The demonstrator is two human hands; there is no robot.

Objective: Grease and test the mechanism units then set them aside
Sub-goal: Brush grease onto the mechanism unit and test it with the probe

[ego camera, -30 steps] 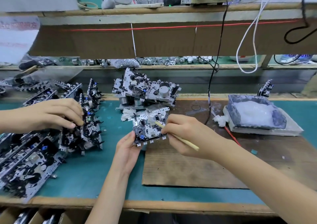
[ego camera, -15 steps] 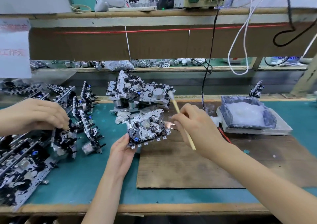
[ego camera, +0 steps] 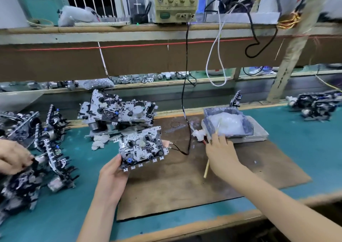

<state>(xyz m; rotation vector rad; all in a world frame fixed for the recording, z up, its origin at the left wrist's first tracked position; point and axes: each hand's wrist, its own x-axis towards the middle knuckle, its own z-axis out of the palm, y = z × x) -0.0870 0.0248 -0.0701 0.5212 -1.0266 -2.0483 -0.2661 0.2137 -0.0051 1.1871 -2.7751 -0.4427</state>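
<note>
**Reloading the stick with grease**

Since the earlier frame the right hand point(ego camera: 222, 153) has swung away from the unit to the grease tub point(ego camera: 249, 126). Its fingers are curled, pinching the wooden stick point(ego camera: 206, 169), whose tip is sunk in the white grease. The left hand point(ego camera: 111, 178) grips the mechanism unit point(ego camera: 142, 147) by its lower-left corner, thumb on top. The unit is tilted above the cardboard mat point(ego camera: 185, 186), apart from the tub.

Best practice: lift only a small dab, wipe the excess on the tub wall, and hold the unit steady, with the test leads point(ego camera: 177, 149) at its right edge undisturbed.

Count: one held unit, one tub, one stick. The rear stack point(ego camera: 118, 110) and left pile point(ego camera: 53, 149) are too tangled to count. A third hand point(ego camera: 13, 158), another person's, touches the left pile.
</note>
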